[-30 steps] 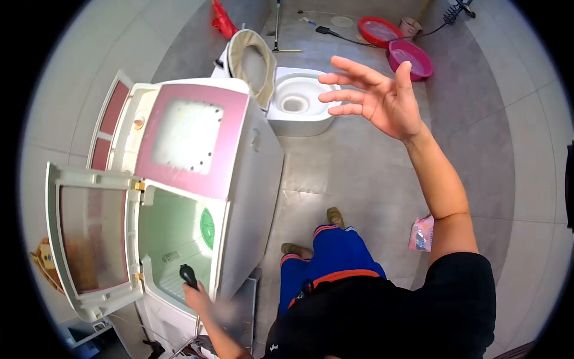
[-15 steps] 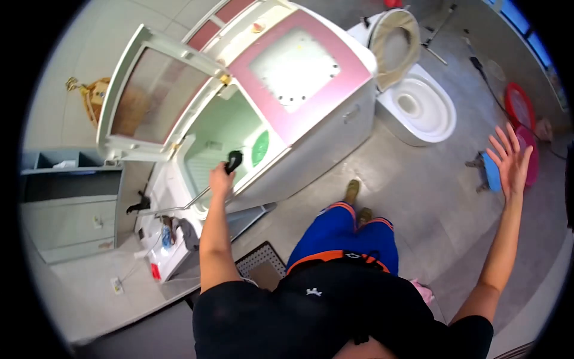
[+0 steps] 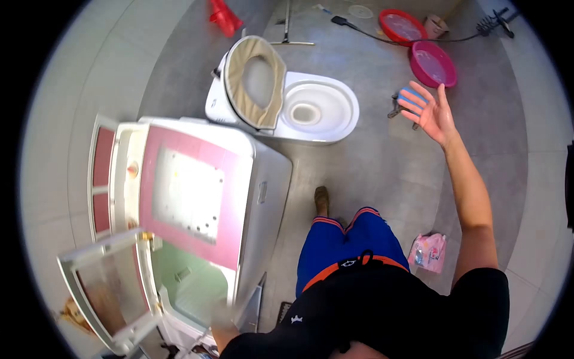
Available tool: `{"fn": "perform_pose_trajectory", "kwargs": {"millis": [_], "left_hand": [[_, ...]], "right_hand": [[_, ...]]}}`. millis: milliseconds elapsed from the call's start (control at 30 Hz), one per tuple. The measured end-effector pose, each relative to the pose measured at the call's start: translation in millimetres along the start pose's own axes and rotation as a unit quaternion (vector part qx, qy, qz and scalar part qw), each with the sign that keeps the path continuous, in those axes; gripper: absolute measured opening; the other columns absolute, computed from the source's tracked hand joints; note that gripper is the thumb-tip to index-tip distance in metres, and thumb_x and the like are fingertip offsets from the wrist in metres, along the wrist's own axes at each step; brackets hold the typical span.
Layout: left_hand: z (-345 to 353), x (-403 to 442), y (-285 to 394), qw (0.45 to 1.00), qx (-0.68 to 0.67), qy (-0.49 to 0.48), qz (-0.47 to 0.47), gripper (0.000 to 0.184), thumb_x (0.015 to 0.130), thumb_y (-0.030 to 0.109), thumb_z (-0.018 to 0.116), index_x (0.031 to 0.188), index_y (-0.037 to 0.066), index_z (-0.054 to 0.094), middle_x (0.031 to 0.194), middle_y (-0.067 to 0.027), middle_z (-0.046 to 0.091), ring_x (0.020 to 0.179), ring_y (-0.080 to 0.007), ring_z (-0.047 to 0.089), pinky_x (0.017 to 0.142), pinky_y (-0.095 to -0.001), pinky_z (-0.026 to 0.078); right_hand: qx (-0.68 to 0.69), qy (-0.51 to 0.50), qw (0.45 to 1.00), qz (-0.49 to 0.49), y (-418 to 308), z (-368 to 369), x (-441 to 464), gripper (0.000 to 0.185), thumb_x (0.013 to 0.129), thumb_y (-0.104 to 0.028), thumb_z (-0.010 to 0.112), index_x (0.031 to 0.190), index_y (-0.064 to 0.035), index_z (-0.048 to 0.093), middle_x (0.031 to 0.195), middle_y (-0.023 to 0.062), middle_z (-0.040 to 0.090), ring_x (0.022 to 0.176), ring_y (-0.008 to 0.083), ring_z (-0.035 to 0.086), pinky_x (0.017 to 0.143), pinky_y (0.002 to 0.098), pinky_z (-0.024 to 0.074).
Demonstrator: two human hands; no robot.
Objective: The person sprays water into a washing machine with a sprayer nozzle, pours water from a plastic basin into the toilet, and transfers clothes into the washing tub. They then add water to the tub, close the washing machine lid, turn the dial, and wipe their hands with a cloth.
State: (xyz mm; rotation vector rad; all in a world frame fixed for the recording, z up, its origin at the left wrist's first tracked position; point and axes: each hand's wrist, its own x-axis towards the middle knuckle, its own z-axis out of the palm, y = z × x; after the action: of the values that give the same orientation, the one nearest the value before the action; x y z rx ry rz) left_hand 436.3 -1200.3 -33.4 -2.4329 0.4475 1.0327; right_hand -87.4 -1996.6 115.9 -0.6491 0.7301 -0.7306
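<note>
Hanging over the floor (outspread): right hand.

Single head-worn camera, wide round-edged view, facing forward and down; wearer's torso close below, floor farther off

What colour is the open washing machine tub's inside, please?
The tub is pale green inside, best in the head view.

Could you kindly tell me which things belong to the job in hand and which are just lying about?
Apparently in the job: blurred left hand; twin-tub washing machine; its open lid.
Apparently lying about: red basin; magenta basin; pink packet; squeegee.
</note>
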Motion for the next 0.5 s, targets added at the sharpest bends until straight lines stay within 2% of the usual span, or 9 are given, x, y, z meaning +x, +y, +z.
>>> {"fn": "perform_pose_trajectory", "kwargs": {"millis": [100,333,500], "left_hand": [[-10,-16,24,0.998,-0.001,0.013,-0.055,0.046,0.072,0.033,0.071,0.105,0.001,0.064,0.103,-0.0218,0.065,0.098,-0.0343,0.062,0.083,-0.0423,0.048],[-48,-44,84,0.983,0.004,0.074,-0.168,0.043,0.075,0.03,0.069,0.106,0.001,0.064,0.104,-0.0209,0.064,0.099,-0.0337,0.061,0.084,-0.0416,0.048],[-90,-63,130,0.949,0.0,0.165,-0.268,0.04,0.076,0.027,0.068,0.106,0.001,0.063,0.105,-0.0202,0.064,0.1,-0.0333,0.061,0.085,-0.0411,0.048]], "right_hand": [[0.063,-0.025,0.998,-0.019,-12,16,13,0.084,0.088,-0.069,0.029,0.142,-0.0048,0.027,0.14,0.0237,0.036,0.127,0.0372,0.04,0.102,0.0495,0.0388],[0.113,-0.123,0.985,-0.036,-45,42,53,0.085,0.087,-0.071,0.023,0.147,-0.0103,0.019,0.145,0.0253,0.026,0.131,0.0413,0.034,0.104,0.0539,0.0329],[0.107,-0.126,0.985,-0.04,-78,5,87,0.086,0.085,-0.074,0.017,0.146,-0.0127,0.022,0.142,0.0234,0.033,0.129,0.0394,0.037,0.103,0.055,0.0339]]}}
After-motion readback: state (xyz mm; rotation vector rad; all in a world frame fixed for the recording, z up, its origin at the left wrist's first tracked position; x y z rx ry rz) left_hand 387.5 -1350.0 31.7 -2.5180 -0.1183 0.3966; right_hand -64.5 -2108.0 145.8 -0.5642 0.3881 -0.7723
